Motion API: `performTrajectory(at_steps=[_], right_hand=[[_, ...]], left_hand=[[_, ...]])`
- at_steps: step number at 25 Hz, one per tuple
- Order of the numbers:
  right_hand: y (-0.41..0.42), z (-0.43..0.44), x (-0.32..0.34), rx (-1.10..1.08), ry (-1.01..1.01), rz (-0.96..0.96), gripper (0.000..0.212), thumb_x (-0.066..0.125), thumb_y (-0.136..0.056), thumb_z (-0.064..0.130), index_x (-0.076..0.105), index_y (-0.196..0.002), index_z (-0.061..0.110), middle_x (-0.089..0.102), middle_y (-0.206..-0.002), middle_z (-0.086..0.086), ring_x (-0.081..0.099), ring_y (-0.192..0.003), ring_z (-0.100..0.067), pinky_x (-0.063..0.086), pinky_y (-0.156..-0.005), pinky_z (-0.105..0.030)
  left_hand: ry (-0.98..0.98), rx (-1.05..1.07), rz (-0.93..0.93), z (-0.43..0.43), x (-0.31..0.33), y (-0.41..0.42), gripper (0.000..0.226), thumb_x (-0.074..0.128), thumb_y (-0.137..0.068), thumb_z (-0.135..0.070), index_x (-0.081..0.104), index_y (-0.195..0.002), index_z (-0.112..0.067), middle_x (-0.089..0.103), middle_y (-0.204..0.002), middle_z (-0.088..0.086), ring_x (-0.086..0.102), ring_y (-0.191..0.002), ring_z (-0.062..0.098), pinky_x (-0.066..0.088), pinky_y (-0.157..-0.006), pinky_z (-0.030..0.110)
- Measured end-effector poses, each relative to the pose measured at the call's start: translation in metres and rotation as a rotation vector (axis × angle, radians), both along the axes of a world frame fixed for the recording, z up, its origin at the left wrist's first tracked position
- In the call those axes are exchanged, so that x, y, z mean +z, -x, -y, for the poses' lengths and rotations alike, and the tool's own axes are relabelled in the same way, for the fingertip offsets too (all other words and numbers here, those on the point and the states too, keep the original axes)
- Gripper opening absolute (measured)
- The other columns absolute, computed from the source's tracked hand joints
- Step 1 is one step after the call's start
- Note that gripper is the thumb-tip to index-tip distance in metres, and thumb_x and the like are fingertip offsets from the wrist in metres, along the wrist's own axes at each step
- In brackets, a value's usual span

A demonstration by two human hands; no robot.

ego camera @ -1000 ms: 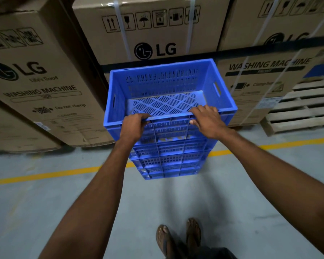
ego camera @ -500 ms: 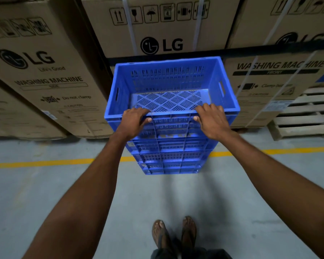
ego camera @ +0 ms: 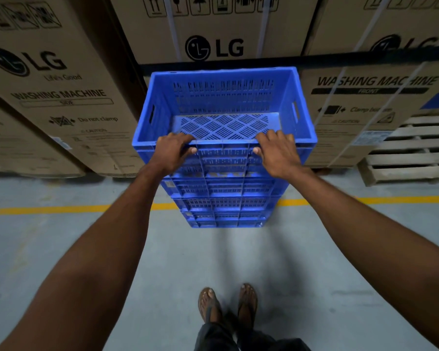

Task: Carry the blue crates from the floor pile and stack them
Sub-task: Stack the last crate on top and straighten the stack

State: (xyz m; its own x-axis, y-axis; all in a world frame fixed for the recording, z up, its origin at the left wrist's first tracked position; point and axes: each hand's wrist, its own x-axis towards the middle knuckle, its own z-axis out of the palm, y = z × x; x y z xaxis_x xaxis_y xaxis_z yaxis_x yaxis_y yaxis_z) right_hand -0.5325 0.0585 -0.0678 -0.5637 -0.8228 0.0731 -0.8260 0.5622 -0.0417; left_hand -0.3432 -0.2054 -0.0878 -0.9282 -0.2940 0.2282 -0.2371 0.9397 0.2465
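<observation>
A stack of blue slotted plastic crates [ego camera: 224, 198] stands on the grey floor straight ahead of me. The top blue crate [ego camera: 223, 97] is empty and sits level on the ones below. My left hand [ego camera: 173, 152] grips its near rim left of centre, fingers curled over the edge and thumb on the outer wall. My right hand [ego camera: 279, 153] grips the same rim right of centre in the same way. The floor pile is out of view.
Large LG washing machine cartons [ego camera: 51, 97] stand close behind and to both sides of the stack. A wooden pallet [ego camera: 411, 150] lies at the right. A yellow floor line [ego camera: 61, 209] runs under the stack. My sandalled feet [ego camera: 227, 305] stand on open concrete.
The view has shifted slightly closer and squarer to the stack. Both hands keep their hold on the top crate's near rim, and the crate sits straighter on the stack.
</observation>
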Motion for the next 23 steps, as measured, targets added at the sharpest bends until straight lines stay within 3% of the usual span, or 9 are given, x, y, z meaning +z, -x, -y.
performTrajectory(at_steps=[10,13,16,19,21,23], right_hand=[[-0.001,0.006,0.0,-0.034,-0.038,-0.002,0.031,0.041,-0.106,0.035,0.048,-0.126,0.014,0.053,-0.121,-0.014,0.047,-0.107,-0.036,0.031,-0.092,-0.049],[-0.006,0.006,0.005,-0.055,-0.078,0.06,0.039,0.04,-0.106,0.037,0.043,-0.137,0.015,0.048,-0.135,-0.015,0.042,-0.121,-0.036,0.03,-0.102,-0.051],[-0.027,-0.008,0.006,-0.116,-0.009,0.161,0.06,0.046,-0.104,0.038,0.024,-0.155,0.016,0.025,-0.16,-0.012,0.02,-0.147,-0.034,0.019,-0.117,-0.053],[-0.053,-0.035,0.016,-0.142,-0.034,0.285,0.075,0.049,-0.104,0.032,0.003,-0.161,0.019,-0.004,-0.169,-0.004,-0.006,-0.155,-0.026,0.017,-0.121,-0.053],[-0.067,-0.049,0.033,-0.2,0.009,0.327,0.071,0.049,-0.104,0.025,0.007,-0.161,0.017,0.001,-0.169,-0.006,-0.002,-0.155,-0.026,0.018,-0.121,-0.051],[-0.088,-0.057,0.051,-0.257,0.114,0.36,0.064,0.05,-0.103,0.022,0.021,-0.159,0.013,0.017,-0.166,-0.01,0.013,-0.153,-0.03,0.023,-0.12,-0.05]], left_hand=[[0.046,0.023,0.038,-0.001,0.003,0.006,0.029,0.058,-0.1,-0.039,0.063,-0.109,-0.012,0.064,-0.1,0.017,0.059,-0.093,0.041,0.029,-0.071,0.041],[0.008,0.088,0.093,-0.006,0.007,0.002,0.034,0.058,-0.1,-0.039,0.062,-0.122,-0.013,0.061,-0.118,0.018,0.056,-0.106,0.042,0.037,-0.085,0.048],[-0.047,0.166,0.03,-0.019,0.004,-0.019,0.046,0.065,-0.095,-0.025,0.055,-0.136,-0.01,0.048,-0.142,0.021,0.048,-0.125,0.046,0.037,-0.101,0.054],[-0.127,0.129,0.186,-0.03,0.011,-0.051,0.076,0.064,-0.097,-0.025,0.023,-0.16,-0.013,0.015,-0.168,0.015,0.012,-0.154,0.041,0.021,-0.117,0.059],[-0.211,0.128,0.172,-0.032,0.031,-0.072,0.08,0.064,-0.097,-0.024,0.017,-0.161,-0.013,0.01,-0.168,0.016,0.011,-0.155,0.039,0.019,-0.12,0.053],[-0.258,0.12,0.107,-0.038,0.053,-0.097,0.075,0.064,-0.097,-0.023,0.025,-0.159,-0.01,0.022,-0.165,0.019,0.026,-0.151,0.037,0.029,-0.119,0.048]])
